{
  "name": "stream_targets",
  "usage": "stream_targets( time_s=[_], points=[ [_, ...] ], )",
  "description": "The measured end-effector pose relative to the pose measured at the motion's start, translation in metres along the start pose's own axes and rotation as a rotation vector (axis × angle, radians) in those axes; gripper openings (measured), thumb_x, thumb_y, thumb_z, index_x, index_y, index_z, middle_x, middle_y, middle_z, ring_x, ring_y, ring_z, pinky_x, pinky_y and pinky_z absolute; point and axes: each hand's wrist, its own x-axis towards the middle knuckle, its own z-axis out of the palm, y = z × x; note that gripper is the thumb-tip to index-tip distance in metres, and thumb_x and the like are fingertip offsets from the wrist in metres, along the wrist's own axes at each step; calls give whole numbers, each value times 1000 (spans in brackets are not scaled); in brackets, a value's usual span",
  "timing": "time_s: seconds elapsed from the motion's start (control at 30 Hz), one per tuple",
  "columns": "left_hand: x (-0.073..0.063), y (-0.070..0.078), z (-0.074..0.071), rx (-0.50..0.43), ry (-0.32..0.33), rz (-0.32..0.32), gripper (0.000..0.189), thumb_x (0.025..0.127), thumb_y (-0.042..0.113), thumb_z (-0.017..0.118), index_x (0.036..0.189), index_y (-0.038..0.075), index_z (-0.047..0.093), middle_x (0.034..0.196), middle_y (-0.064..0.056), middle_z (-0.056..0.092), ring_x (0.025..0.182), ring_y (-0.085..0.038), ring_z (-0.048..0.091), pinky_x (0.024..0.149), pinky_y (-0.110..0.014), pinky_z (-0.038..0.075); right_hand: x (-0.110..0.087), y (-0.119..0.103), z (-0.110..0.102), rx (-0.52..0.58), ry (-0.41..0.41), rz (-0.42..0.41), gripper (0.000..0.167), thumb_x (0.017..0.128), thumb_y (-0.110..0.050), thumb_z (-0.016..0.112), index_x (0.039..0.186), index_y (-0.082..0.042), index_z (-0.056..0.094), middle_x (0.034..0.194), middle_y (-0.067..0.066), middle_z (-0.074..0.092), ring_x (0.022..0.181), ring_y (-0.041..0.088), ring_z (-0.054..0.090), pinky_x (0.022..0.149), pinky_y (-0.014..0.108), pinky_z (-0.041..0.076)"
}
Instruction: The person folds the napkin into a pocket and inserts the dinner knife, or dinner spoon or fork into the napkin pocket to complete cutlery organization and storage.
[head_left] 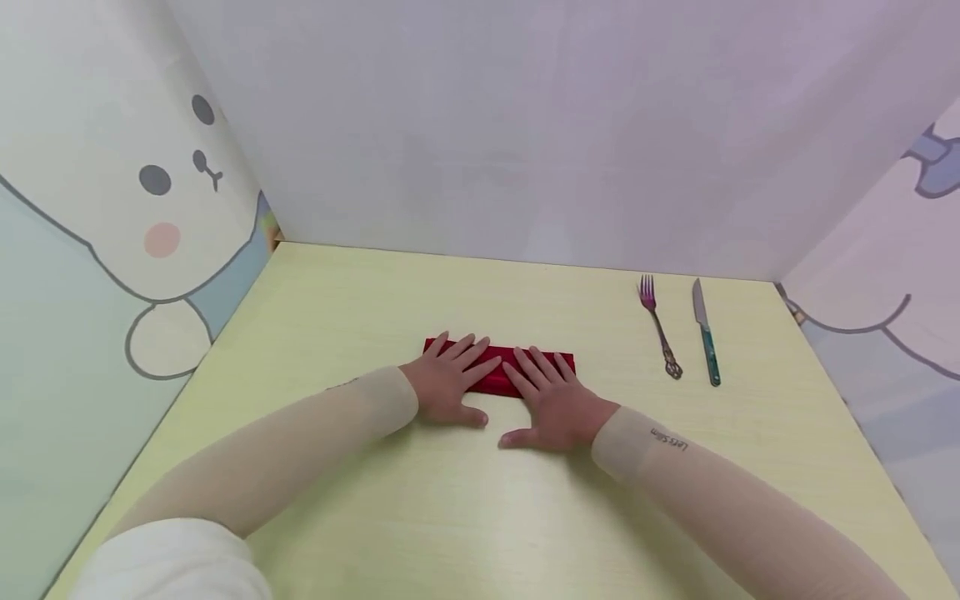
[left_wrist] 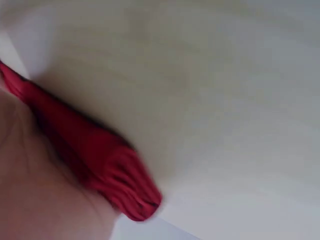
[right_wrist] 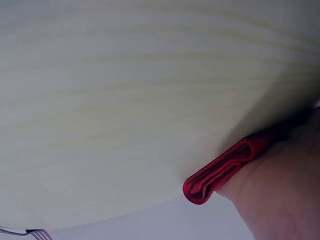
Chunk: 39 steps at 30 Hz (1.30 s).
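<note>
Two pale arm sleeves (head_left: 285, 454) angle in from the near side, a white cuff of fabric (head_left: 172, 562) showing at the upper left arm, and at the end of them, both hands are down! The left hand (head_left: 448, 383) lies flat, fingers spread apart; the right hand (head_left: 551, 408) mirrors it, fingers fanned, thumbs pointing in at each other but not meeting. Neither is clamped on anything; they press from above. Under those fingers, there it is: a red cloth (head_left: 495, 382), folded into a narrow strip lying crosswise in mid-table.

The right wrist view catches its end, layer tucked over layer in a loose loop; the left end looks rounder and more bunched. This one should handle light and soft — nothing to break, but its sheen suggests a slippery fabric whose folds could slide loose. Best hold, I'd judge: pinch all the layers together at both short ends, keeping it level.

The table (head_left: 525, 517) is smooth, pale yellow with faint grain, catching a glare near the front. Farther off to the right, a fork (head_left: 658, 327) and a green-handled knife (head_left: 706, 332) lie side by side, apart. Beyond them, a plain pale backdrop (head_left: 487, 133) rises — cartoon-printed panels (head_left: 161, 275) flank both sides.
</note>
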Motion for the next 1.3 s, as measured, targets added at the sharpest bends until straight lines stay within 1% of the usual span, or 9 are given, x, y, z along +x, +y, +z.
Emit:
stream_targets(
  time_s=[0.17, 0.33, 0.5, 0.6, 0.8, 0.9, 1.07, 1.2, 1.3],
  points=[
    [-2, -6, 5, 30, 29, 51, 105, 89, 85, 41, 168, 27, 6, 174, -3, -4, 158, -29, -5, 124, -56, -3, -2, -2, -8, 33, -8, 14, 118, 84, -90, 43, 167, -14, 8, 173, 9, 1, 157, 35, -6, 123, 61, 3],
    [-5, -6, 5, 57, 27, 44, 109, 87, 88, 40, 167, 25, 2, 173, -4, -6, 158, -28, -7, 124, -56, -3, 6, -16, -12, 21, 27, 19, 121, 85, -90, 40, 166, -7, 6, 172, 15, 1, 157, 35, -6, 124, 57, 1],
    [-10, -5, 6, 58, 47, 61, 108, 88, 87, 41, 168, 23, 6, 173, -5, -2, 158, -30, -4, 124, -57, 0, 10, -24, -8, 7, -16, 54, 123, 83, -92, 39, 166, -8, 3, 172, 14, -4, 157, 36, -9, 123, 59, 1],
    [-12, -8, 9, 79, 60, 74, 106, 88, 87, 39, 168, 25, 6, 173, -5, -3, 158, -30, -4, 124, -57, -2, 7, -21, -5, -4, -23, 60, 122, 82, -93, 39, 166, -13, 2, 173, 10, -6, 157, 35, -10, 122, 62, 2],
    [-21, -24, 17, 118, 92, 132, 99, 91, 84, 38, 167, 30, 7, 174, -3, -3, 158, -31, -6, 123, -57, -5, 1, -8, -3, 1, -3, 4, 116, 84, -90, 44, 167, -17, 8, 173, 11, -2, 156, 41, -7, 120, 68, 1],
    [-26, -30, 21, 118, 112, 167, 94, 92, 83, 38, 167, 34, 9, 174, -3, -2, 158, -31, -6, 123, -58, -6, -1, -3, -2, -3, -11, -19, 111, 86, -88, 43, 168, -21, 7, 173, 12, -3, 156, 42, -8, 119, 70, 1],
    [-31, -35, 23, 138, 117, 185, 87, 94, 83, 31, 166, 39, 7, 173, -4, -5, 158, -32, -6, 122, -58, -7, -1, 0, -3, -3, -23, -59, 100, 90, -85, 40, 167, -31, 7, 172, 13, -5, 156, 42, -9, 117, 72, -1],
    [-34, -36, 21, 131, 130, 204, 86, 95, 81, 33, 166, 38, 12, 173, -5, 0, 158, -33, -2, 123, -59, -4, -3, 4, -1, 5, -10, -85, 96, 92, -84, 38, 167, -32, 12, 172, 14, -2, 156, 42, -8, 117, 72, -1],
    [-38, -41, 23, 129, 128, 204, 87, 95, 81, 33, 166, 36, 12, 174, -4, 1, 158, -31, -2, 124, -56, -2, -7, 10, 1, -9, 1, -91, 96, 93, -83, 37, 167, -28, 14, 172, 13, 0, 156, 41, -7, 120, 68, -2]
  ],
)
